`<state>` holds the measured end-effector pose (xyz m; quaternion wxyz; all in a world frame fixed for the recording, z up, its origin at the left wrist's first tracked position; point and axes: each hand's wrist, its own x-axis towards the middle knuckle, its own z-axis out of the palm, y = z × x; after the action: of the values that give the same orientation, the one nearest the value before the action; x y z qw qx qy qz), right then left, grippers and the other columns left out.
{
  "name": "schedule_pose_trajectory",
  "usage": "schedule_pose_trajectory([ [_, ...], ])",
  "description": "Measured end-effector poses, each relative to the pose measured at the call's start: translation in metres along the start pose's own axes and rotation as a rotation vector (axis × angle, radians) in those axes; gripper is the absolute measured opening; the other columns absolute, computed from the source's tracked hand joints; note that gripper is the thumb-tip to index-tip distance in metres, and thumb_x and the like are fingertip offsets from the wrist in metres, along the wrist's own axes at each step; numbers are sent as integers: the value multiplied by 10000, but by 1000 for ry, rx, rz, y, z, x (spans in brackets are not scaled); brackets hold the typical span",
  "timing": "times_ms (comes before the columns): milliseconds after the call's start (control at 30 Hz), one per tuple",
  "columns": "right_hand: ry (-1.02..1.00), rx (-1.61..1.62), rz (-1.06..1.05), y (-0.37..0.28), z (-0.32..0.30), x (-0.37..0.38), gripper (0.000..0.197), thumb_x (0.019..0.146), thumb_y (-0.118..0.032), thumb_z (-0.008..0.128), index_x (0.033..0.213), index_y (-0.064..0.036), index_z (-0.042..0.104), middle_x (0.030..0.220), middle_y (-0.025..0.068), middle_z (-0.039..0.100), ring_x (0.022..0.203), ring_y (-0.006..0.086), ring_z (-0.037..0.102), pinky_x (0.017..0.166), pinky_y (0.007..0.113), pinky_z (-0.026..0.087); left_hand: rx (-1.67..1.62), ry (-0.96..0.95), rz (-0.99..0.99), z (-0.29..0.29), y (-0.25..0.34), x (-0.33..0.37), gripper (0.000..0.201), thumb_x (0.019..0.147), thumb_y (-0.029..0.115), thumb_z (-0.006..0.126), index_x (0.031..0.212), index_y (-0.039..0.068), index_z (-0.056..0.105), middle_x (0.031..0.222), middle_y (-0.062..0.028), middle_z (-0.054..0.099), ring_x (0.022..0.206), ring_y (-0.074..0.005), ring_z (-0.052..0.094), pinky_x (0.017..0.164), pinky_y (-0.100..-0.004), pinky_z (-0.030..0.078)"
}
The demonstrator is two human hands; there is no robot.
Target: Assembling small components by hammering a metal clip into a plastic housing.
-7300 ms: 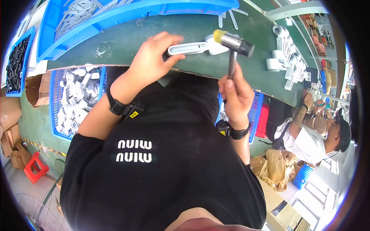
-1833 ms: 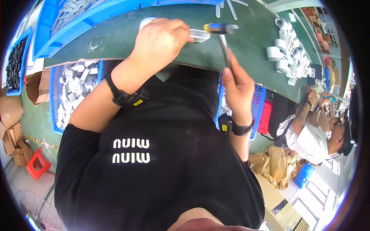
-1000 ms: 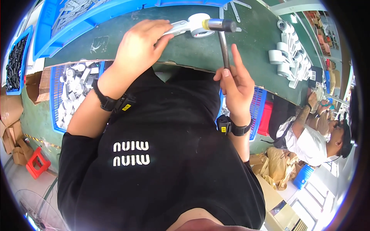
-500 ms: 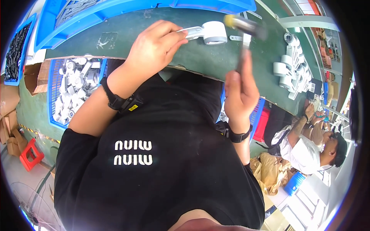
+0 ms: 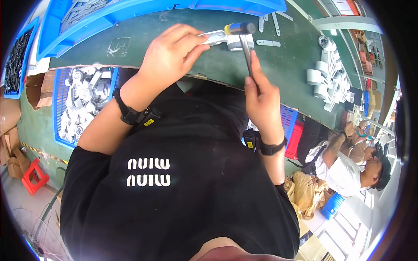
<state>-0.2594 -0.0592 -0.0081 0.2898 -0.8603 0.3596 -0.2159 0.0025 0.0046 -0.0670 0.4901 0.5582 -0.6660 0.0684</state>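
My left hand pinches the handle of a white plastic part, which has a round, cup-like head lying on the green table. In my right hand is a mallet with a dark handle, a yellow face at one end and a dark face at the other. The mallet's head sits over the round head of the white part and hides some of it; whether they touch I cannot tell. Flat light-grey strips lie just right of the part.
A blue tray of grey strips spans the table's far side. White parts are stacked at the right. Blue baskets of white parts flank me below the table edge. Another person works at far right.
My right hand has swung the mallet left and down, from right of the white part to over its round head. The left hand keeps its hold in place.
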Motion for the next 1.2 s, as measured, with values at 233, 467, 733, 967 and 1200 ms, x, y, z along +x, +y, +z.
schedule_pose_trajectory([
  [233, 262, 290, -246, -7, -4, -20, 615, 1024, 61, 631, 1624, -40, 541, 835, 80, 697, 687, 145, 616, 693, 286, 517, -65, -2, -83, -1, -2, 0, 252, 900, 162, 878, 1053, 38, 720, 990, -113, 764, 897, -329, 743, 753, -404, 612],
  [467, -51, -17, -129, -14, -19, 3, 659, 953, 104, 658, 1578, -98, 609, 948, 220, 730, 714, 313, 662, 756, 338, 561, -14, 17, -148, -4, 1, -3, 406, 908, 195, 883, 1186, 72, 614, 991, -109, 782, 891, -359, 739, 829, -444, 575],
  [733, 71, -47, -261, -6, -12, 6, 531, 993, 95, 645, 1516, 9, 643, 945, 163, 761, 688, 260, 639, 754, 321, 559, -17, -19, -214, -5, 1, -4, 451, 870, 157, 929, 1197, 54, 636, 1043, -123, 825, 969, -337, 764, 846, -424, 595],
  [967, 249, -43, -419, -3, 11, 2, 526, 984, 115, 640, 1502, 29, 639, 1123, 182, 787, 914, 312, 769, 881, 310, 569, -72, -32, -232, -3, 0, -2, 531, 877, 158, 930, 1259, 46, 579, 1048, -136, 829, 986, -329, 788, 856, -405, 612],
  [1200, 124, 33, -176, -10, 8, -9, 591, 975, 102, 660, 1545, -49, 627, 950, 196, 719, 819, 317, 720, 808, 368, 579, -145, -63, -333, -5, 0, -3, 529, 884, 153, 926, 1261, 33, 575, 1053, -137, 831, 946, -290, 806, 797, -369, 619],
])
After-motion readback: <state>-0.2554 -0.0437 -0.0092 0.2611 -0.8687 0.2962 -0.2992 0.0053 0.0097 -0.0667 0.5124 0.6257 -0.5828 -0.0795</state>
